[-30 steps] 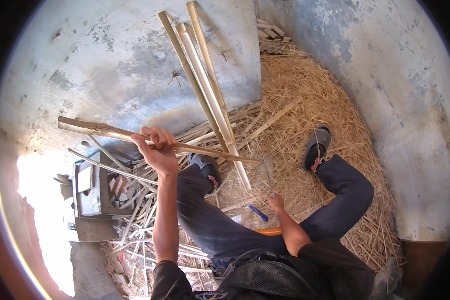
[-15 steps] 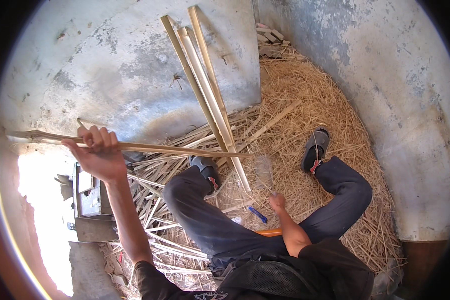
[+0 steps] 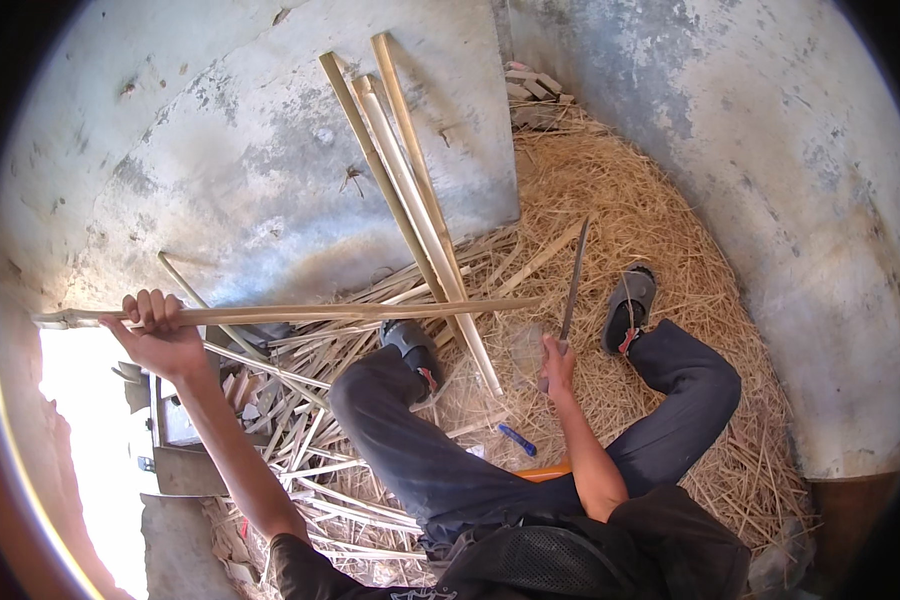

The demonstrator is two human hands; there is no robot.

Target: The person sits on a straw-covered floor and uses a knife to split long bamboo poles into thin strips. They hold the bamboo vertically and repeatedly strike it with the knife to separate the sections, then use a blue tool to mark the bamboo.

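Note:
My left hand [image 3: 160, 335] grips a long split bamboo strip [image 3: 300, 313] near its left end and holds it level above my left knee. Its far end reaches the leaning bamboo poles [image 3: 410, 190]. My right hand [image 3: 557, 358] is closed on the handle of a long dark blade [image 3: 573, 285] that points up and away over the straw. Both my legs stretch forward, with grey sandals on my feet.
Several pale bamboo poles lean on the grey wall [image 3: 230, 170]. Split strips [image 3: 300, 440] lie piled on the ground at my left. Straw [image 3: 650, 230] covers the floor ahead and right. A small blue object [image 3: 517, 439] lies between my legs. A concrete block [image 3: 185, 450] sits at lower left.
My left hand has swung the bamboo strip leftward and raised it level. My right hand has lifted from the ground and now holds the long blade upright.

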